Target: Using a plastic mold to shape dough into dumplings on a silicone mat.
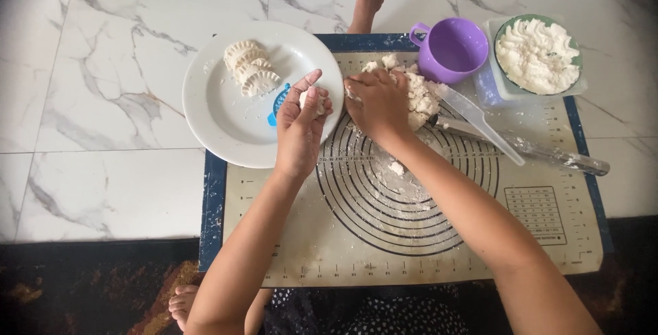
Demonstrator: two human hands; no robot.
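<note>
Marble floor [103, 102]: white tiles with grey veins, pretty glossy, takes up most of the head view. No table here, everything sits right on the floor.
Rug [82, 287]: dark patterned strip along the bottom edge, a bare foot [181, 304] poking out on it. Another bare foot [367, 2] up top on the tiles.
Mat [411, 239]: beige pastry mat with a blue border and printed dark rings, dusted with flour and crumbs. This is basically the surface.
Left hand [301, 126]: fingers curled around a small dough piece [314, 100], holding it up over the edge of the plate, thumb and fingertips pinched on it.
Right hand [375, 102]: palm down, fingers bent, pressing into the dough pile [419, 95] at the top of the mat. Closed loosely on it, can't tell how much it's actually grabbing.
Plate [226, 122]: white, round, half on the mat and half on the tiles, with a few shaped, ridged dumplings [248, 67] stacked near its far side.
Cup [452, 50]: purple plastic, just beside the dough pile.
Bowl [538, 54]: green rim, full of white filling, sitting on a clear lid at the top right corner.
Rolling pin [541, 150]: thin metal one lying across the mat's right side, a clear plastic scraper [480, 119] crossing over it.
</note>
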